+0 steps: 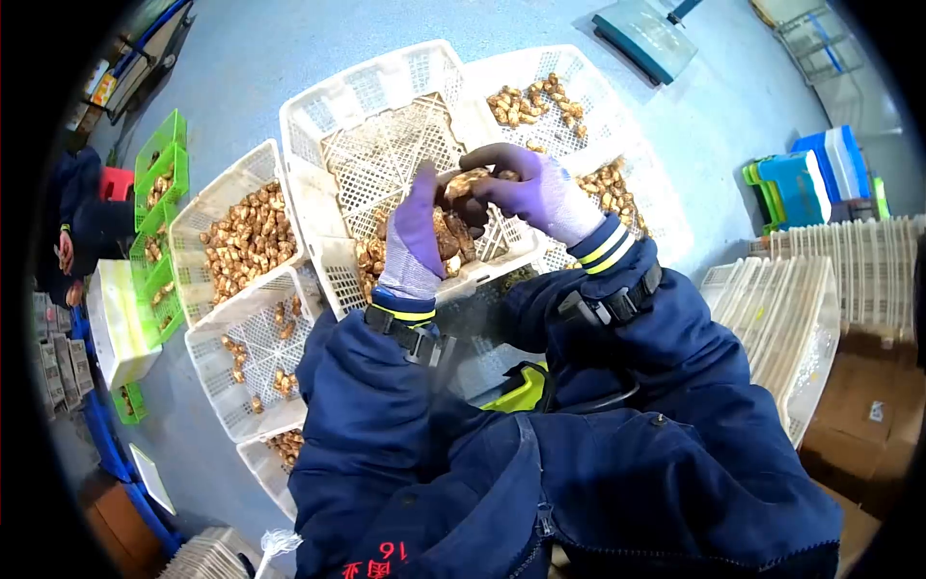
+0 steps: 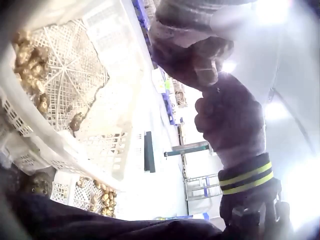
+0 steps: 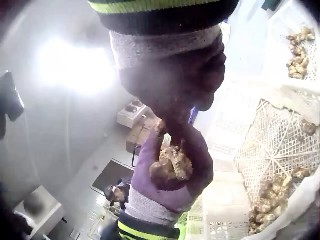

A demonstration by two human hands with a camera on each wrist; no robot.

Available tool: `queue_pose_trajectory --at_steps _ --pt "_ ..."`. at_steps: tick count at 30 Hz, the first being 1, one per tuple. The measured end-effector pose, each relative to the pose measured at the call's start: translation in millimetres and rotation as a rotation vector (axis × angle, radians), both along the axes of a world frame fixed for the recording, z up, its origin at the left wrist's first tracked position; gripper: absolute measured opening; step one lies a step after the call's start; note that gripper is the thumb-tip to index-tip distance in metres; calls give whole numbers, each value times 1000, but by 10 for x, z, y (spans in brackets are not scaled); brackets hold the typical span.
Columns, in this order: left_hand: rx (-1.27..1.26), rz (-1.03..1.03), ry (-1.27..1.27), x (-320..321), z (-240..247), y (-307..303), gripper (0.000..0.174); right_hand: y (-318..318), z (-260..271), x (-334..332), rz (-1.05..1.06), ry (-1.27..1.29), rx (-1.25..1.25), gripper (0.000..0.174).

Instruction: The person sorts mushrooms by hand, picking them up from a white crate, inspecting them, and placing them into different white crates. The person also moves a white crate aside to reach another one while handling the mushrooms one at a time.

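Observation:
Both hands wear purple gloves and meet over a white plastic crate (image 1: 328, 125). My left hand (image 1: 417, 227) curls round a brown, knobbly mushroom clump (image 3: 172, 165), seen in its palm in the right wrist view. My right hand (image 1: 526, 183) pinches a brown-and-cream mushroom (image 1: 466, 183) close to the left fingertips. In the left wrist view a pale stem (image 2: 206, 75) shows where the right hand (image 2: 232, 120) and left hand (image 2: 180, 50) come together. Below the hands, a pile of similar mushrooms (image 3: 272, 200) lies at one side of the crate, partly hidden in the head view.
More white crates with mushrooms (image 1: 251, 241) stand around on the blue floor. Green baskets (image 1: 164, 193) line the left, where another person (image 1: 87, 212) sits. Stacked white crates (image 1: 772, 328) and a cardboard box (image 1: 858, 415) are at the right. A platform scale (image 1: 644, 39) stands ahead.

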State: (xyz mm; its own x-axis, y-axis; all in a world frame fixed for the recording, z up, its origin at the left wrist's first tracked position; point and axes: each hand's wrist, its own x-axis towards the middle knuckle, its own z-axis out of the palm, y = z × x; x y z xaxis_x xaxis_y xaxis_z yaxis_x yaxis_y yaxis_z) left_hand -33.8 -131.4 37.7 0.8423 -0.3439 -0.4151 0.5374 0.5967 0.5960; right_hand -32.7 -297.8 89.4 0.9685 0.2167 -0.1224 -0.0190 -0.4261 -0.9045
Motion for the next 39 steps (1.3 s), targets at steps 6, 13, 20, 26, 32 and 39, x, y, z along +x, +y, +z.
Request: queue_pose_trajectory --at_steps 6,13,20,26,32,39 --pt "-228 158 56 113 -110 158 65 -179 80 -17 -77 312 739 35" --pt "-463 172 -119 94 -221 176 38 -703 25 -257 -277 419 859 35" --pt "-487 132 -235 100 -211 63 43 -511 380 -441 -341 -1 -471 44" --pt "-422 123 -303 55 -175 22 43 290 84 -337 -2 -287 -563 35" --pt "-459 74 -307 56 -144 47 45 113 33 -193 -131 310 28 25" --pt "-275 81 -143 30 -113 110 40 -149 -38 -277 -33 465 815 16"
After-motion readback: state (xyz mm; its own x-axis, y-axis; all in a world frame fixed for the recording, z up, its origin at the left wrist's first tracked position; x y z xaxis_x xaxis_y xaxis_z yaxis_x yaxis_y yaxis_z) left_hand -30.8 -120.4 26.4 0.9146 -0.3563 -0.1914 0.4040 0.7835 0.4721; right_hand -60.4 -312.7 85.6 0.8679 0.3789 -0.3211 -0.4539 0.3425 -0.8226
